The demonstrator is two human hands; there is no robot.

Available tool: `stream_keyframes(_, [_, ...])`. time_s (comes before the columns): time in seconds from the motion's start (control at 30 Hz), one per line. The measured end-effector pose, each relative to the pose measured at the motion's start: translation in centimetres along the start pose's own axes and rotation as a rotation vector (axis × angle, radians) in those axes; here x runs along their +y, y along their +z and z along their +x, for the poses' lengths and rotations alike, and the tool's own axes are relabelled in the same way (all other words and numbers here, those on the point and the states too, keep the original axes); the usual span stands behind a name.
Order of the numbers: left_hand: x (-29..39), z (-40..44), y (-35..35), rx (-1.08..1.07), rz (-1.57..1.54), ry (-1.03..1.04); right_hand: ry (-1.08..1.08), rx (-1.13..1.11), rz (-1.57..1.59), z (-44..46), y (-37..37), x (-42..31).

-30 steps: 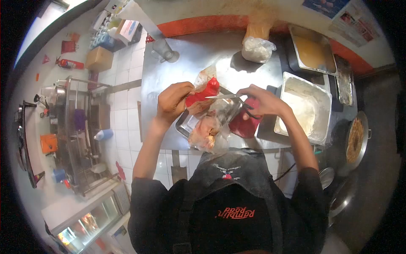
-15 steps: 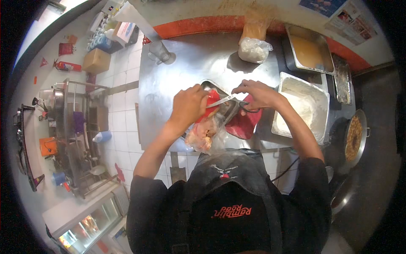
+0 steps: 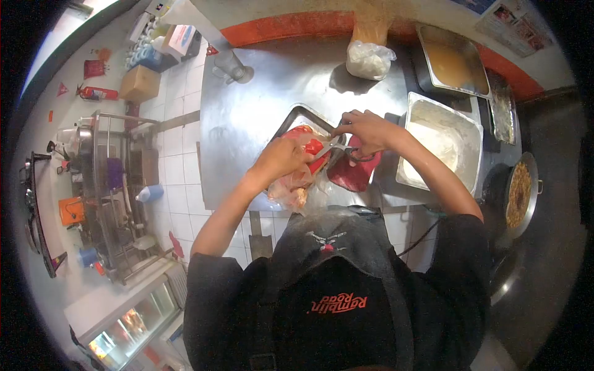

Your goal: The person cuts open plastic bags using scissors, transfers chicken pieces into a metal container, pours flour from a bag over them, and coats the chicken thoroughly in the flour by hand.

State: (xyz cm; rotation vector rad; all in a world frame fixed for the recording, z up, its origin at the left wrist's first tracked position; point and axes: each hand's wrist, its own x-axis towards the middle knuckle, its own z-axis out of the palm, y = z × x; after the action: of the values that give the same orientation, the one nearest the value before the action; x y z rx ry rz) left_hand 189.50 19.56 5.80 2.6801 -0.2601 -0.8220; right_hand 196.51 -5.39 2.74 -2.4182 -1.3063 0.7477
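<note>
- While the left fingers [image 3: 303, 153] pinch the crumpled red-and-clear plastic packet [image 3: 313, 147] over the rectangular steel tray [image 3: 307, 113] near eleven o'clock, it looks floppy, perhaps slippery, best gripped by an edge.
- Right fingers [image 3: 355, 127] grip stiff silver-bladed scissors [image 3: 327, 149], blades towards eight o'clock.

Clear pitcher [image 3: 230, 66] standing near the table's far edge; plastic bag of white stuff [image 3: 369, 60] sitting by the wall. Steel tray [image 3: 461, 93] holding yellowish contents, tub [image 3: 469, 157] holding white powder, round pan [image 3: 533, 193] holding brownish food. Fire extinguisher [image 3: 97, 93] hanging left, cardboard box [image 3: 139, 84] sitting beside it, glass-fronted display case [image 3: 133, 321] glowing lower left.
</note>
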Motion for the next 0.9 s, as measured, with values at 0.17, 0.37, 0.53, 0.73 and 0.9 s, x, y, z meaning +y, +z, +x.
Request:
stream_keyframes(0.17, [-0.1, -0.9, 0.6, 0.438, -0.235, 0.484, -0.018, 0.036, -0.068, -1.9, -1.8, -0.1])
stream_keyframes(0.37, [-1.0, -1.3, -4.6, 0.378, 0.121, 0.734, -0.04, 0.141, -0.142, -2.0, -4.7, -1.1])
stream_keyframes(0.53, [-2.3, 1.1, -6.4, 0.314, 0.295, 0.862, -0.169, 0.216, -0.241, 1.0, -3.6, -1.1])
stream_keyframes(0.73, [-3.3, 3.8, -6.9, 0.432, 0.151, 0.835, -0.053, 0.063, -0.175, 1.8, -5.3, 0.1])
stream_keyframes(0.9, [-2.2, 5.1, -6.8, 0.444, 0.208, 0.855, -0.14, 0.173, -0.409, 5.1, -5.2, -0.4])
